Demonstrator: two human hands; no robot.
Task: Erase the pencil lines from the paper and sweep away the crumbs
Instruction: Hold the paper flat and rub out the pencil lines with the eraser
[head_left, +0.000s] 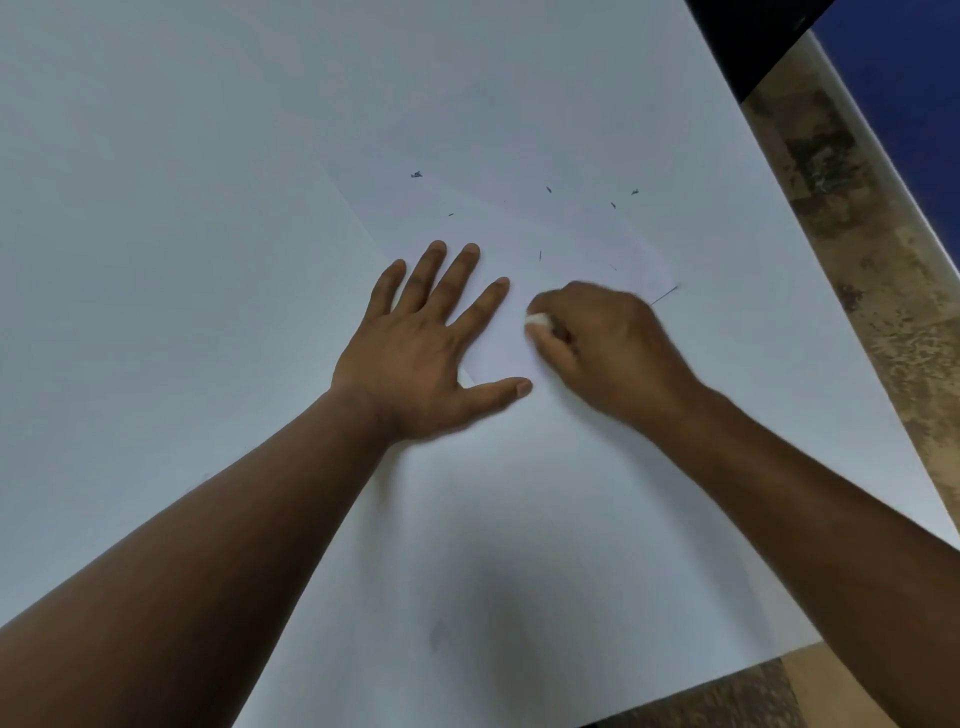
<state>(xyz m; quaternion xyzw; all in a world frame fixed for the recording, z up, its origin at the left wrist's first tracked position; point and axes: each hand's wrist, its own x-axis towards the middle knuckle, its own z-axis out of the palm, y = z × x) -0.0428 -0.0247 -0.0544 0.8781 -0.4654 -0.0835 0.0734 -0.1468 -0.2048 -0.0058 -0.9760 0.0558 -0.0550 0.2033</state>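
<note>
A sheet of paper is lying at an angle on a white table, its pale tint barely differing from the tabletop. The left hand is resting flat on the near left part of the sheet, fingers straight and spread wide, thumb stretched out toward the right and holding nothing. The right hand is lying just beside it, fingers curled tightly and pinching a small white eraser, of which only the tip is showing at the fingertips. The eraser tip is sitting on the paper between the two hands, close to the left index finger (the right hand is slightly blurred, so the exact finger placement cannot be told). Dark eraser crumbs are lying scattered over the far part of the sheet, with several more specks toward the right edge and one thin sliver nearer the hands. A short pencil line is showing at the sheet's right corner, just beyond the right hand. Both bare forearms are reaching in from the near edge of the view. Past the table's right edge, a mottled brown floor and a blue surface are showing.
</note>
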